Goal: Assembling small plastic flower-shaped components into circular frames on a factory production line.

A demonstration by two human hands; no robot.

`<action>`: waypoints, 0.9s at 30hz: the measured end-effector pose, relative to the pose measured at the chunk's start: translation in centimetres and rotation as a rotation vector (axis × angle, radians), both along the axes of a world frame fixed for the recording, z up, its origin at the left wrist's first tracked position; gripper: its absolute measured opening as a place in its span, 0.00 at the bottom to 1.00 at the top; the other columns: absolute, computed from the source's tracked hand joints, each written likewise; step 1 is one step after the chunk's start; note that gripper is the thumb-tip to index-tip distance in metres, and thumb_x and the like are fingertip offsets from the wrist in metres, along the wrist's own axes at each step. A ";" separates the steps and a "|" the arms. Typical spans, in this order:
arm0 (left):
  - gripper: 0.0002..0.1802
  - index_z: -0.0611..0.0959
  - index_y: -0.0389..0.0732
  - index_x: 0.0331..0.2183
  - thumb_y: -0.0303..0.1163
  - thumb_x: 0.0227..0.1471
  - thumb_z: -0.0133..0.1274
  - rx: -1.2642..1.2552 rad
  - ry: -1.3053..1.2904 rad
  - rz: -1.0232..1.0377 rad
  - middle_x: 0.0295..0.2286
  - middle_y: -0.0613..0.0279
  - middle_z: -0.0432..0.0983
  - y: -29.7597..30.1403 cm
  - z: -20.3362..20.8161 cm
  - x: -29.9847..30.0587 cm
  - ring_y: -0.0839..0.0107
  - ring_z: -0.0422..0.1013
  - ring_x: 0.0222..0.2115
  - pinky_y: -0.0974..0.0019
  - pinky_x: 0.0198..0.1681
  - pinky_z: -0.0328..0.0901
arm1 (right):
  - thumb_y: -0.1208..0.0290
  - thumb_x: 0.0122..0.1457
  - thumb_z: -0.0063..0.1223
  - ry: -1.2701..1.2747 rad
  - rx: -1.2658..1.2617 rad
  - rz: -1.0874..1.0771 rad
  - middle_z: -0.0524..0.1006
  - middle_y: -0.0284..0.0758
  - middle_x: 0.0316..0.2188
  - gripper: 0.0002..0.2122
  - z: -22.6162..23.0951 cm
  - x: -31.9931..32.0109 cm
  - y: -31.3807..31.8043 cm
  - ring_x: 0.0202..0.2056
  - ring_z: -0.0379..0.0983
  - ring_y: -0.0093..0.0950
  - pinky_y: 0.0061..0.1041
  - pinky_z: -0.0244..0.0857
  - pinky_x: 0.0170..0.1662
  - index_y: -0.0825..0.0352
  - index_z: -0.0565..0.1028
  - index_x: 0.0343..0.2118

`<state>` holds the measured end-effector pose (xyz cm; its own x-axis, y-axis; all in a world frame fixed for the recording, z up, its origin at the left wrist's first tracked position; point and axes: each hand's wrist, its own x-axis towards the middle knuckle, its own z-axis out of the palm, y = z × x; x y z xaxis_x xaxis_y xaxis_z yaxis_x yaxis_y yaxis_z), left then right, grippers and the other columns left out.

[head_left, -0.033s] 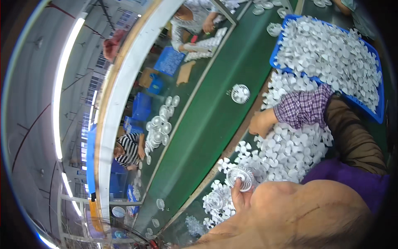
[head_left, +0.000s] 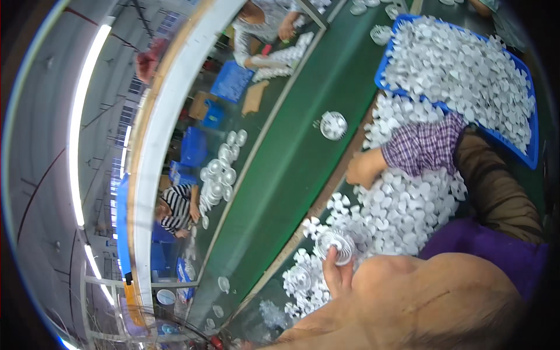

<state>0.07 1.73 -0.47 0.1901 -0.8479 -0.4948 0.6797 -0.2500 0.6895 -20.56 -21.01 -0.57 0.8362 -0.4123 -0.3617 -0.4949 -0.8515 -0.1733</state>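
Observation:
Between its thumb and fingers, my left hand holds a round white fan grille above the near end of a heap of white fan blades. The left arm is bare and fills much of the lower right. My right hand, in a checked purple sleeve, hangs over the heap's edge beside the conveyor belt. Its fingers look drawn together and point down; their tips and anything in them are hidden. Another white grille rests on the blades close to the left hand.
The green conveyor belt carries a white grille. A blue crate of fan blades stands at the far right. Across the belt are clear round covers, blue bins and two people, one in a striped top.
The whole view has shifted slightly, so things sit a little further left and higher. My left hand keeps its hold on the fan grille; my right hand stays over the heap's edge.

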 end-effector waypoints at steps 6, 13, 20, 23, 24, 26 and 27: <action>0.22 0.71 0.36 0.45 0.31 0.48 0.56 -0.038 0.006 -0.084 0.34 0.54 0.76 -2.1 0.4 -0.2 0.61 0.76 0.29 0.63 0.20 0.73 | 0.74 0.44 0.51 -0.060 0.183 -0.014 0.76 0.41 0.32 0.14 0.3 0.6 0.3 0.40 0.70 0.39 0.40 0.55 0.46 0.68 0.73 0.37; 0.18 0.73 0.39 0.46 0.35 0.54 0.50 -0.136 -0.019 -0.185 0.38 0.56 0.76 -2.6 -0.9 0.9 0.57 0.75 0.38 0.65 0.22 0.70 | 0.72 0.47 0.50 -0.032 0.156 -0.011 0.76 0.42 0.32 0.12 -1.4 0.6 -0.3 0.41 0.70 0.39 0.39 0.56 0.48 0.69 0.74 0.36; 0.19 0.72 0.37 0.46 0.35 0.54 0.50 -0.173 -0.022 -0.184 0.38 0.53 0.76 -1.6 -0.6 0.5 0.55 0.75 0.36 0.66 0.20 0.69 | 0.77 0.45 0.47 -0.163 0.332 -0.138 0.77 0.46 0.28 0.11 -2.1 -0.1 -0.2 0.28 0.75 0.39 0.37 0.67 0.27 0.73 0.75 0.33; 0.19 0.71 0.37 0.46 0.34 0.54 0.50 -0.179 -0.042 -0.115 0.38 0.53 0.76 -1.2 -1.9 1.1 0.55 0.75 0.35 0.64 0.20 0.69 | 0.77 0.45 0.47 -0.095 0.319 -0.171 0.77 0.47 0.28 0.10 0.4 0.0 0.7 0.29 0.75 0.40 0.38 0.67 0.29 0.74 0.76 0.31; 0.19 0.71 0.36 0.46 0.34 0.53 0.51 -0.191 -0.023 -0.121 0.38 0.51 0.75 -1.3 -1.6 1.2 0.54 0.75 0.34 0.63 0.20 0.70 | 0.78 0.44 0.47 -0.075 0.287 -0.128 0.78 0.47 0.28 0.10 -0.1 0.2 0.3 0.29 0.75 0.41 0.38 0.67 0.30 0.74 0.76 0.30; 0.21 0.71 0.35 0.46 0.34 0.52 0.52 -0.147 -0.061 -0.044 0.37 0.49 0.75 -1.4 -2.0 1.5 0.54 0.75 0.34 0.62 0.21 0.71 | 0.77 0.43 0.48 -0.226 0.215 -0.119 0.77 0.50 0.27 0.09 -1.9 0.2 -0.7 0.29 0.75 0.43 0.41 0.67 0.30 0.74 0.77 0.27; 0.22 0.71 0.33 0.46 0.34 0.51 0.52 -0.112 -0.071 -0.012 0.37 0.47 0.75 -1.1 -1.8 1.5 0.53 0.75 0.34 0.61 0.21 0.71 | 0.76 0.42 0.48 -0.284 0.150 -0.059 0.77 0.50 0.26 0.09 -2.5 0.5 -0.9 0.29 0.75 0.44 0.42 0.67 0.30 0.74 0.77 0.25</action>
